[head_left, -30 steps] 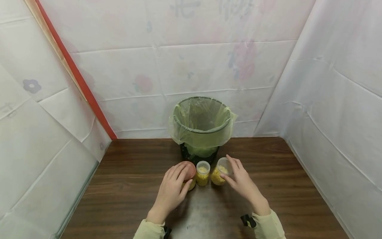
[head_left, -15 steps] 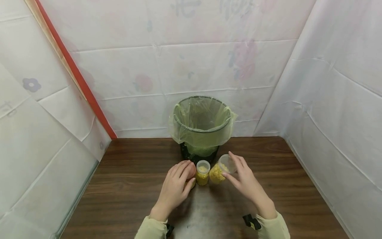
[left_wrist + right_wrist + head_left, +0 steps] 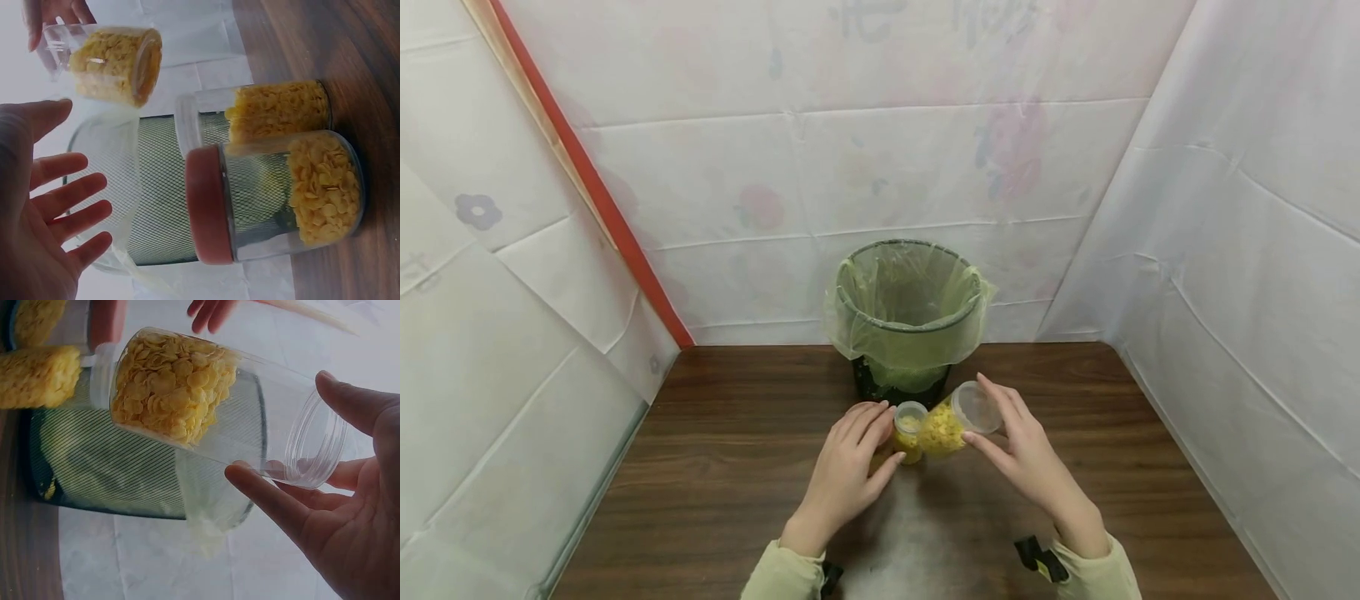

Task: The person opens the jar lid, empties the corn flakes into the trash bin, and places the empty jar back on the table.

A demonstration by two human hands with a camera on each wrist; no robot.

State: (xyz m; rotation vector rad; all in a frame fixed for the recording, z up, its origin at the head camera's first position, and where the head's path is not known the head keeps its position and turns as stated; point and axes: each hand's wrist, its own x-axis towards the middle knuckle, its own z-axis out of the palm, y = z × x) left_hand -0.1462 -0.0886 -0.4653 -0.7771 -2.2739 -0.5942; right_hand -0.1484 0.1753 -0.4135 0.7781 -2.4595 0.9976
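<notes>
My right hand (image 3: 1032,457) grips a clear plastic jar (image 3: 187,387) of yellow flakes by its threaded mouth end, thumb on one side and fingers on the other. The jar is tilted and lifted off the table, its flakes gathered at the base. My left hand (image 3: 844,471) has its fingers extended over a glass jar (image 3: 325,187) with a reddish lid (image 3: 209,206), apart from it in the left wrist view. Between the hands stands a slimmer clear jar (image 3: 910,450), also partly filled with yellow flakes. In the head view, the left hand mostly hides the lidded jar.
Right behind the jars stands a dark mesh bin (image 3: 891,379) with a pale yellow-green liner (image 3: 917,350) folded over its rim. The brown wooden table (image 3: 715,467) meets white printed sheeting (image 3: 760,275) at the back and sides.
My right hand has raised its jar and tilted it further, its base swinging left toward the slim jar. My left hand has shifted slightly right.
</notes>
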